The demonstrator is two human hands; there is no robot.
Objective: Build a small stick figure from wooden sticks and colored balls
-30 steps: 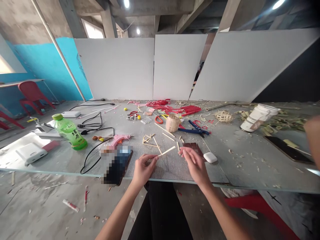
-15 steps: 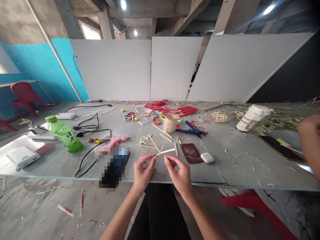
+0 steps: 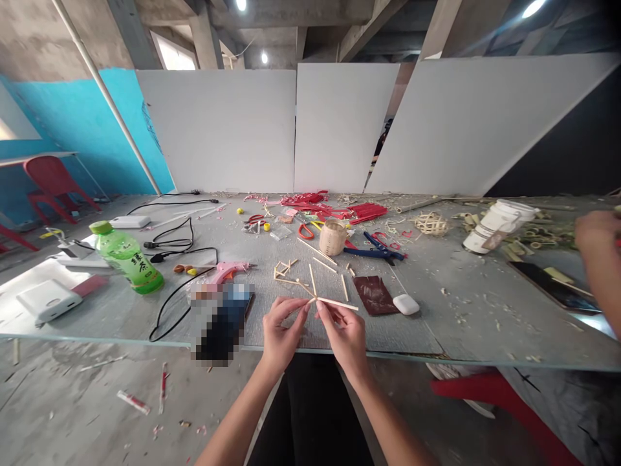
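Thin pale wooden sticks (image 3: 338, 303) meet at one joint just above the table's near edge; one stands up and one slants right. My left hand (image 3: 281, 329) is closed in a pinch at the joint's left side. Thumb and fingers of my right hand (image 3: 346, 331) are closed on the sticks just right of it. The tips at the joint are partly hidden by my fingers. Behind my left hand lies a small stick frame (image 3: 285, 279), and past my right fingers is a loose stick (image 3: 344, 287).
A phone (image 3: 218, 330) and pink glue gun (image 3: 229, 270) lie left, by a green bottle (image 3: 127, 259). Behind are a bamboo cup (image 3: 332, 238) and blue cutters (image 3: 376, 254). A brown sheet (image 3: 372, 295) and white case (image 3: 406, 305) lie right. Another person's arm (image 3: 599, 259) reaches in.
The joined sticks have turned: one now points upward and another extends over my right fingers. My right hand has moved left, closing onto the sticks. The view has shifted slightly.
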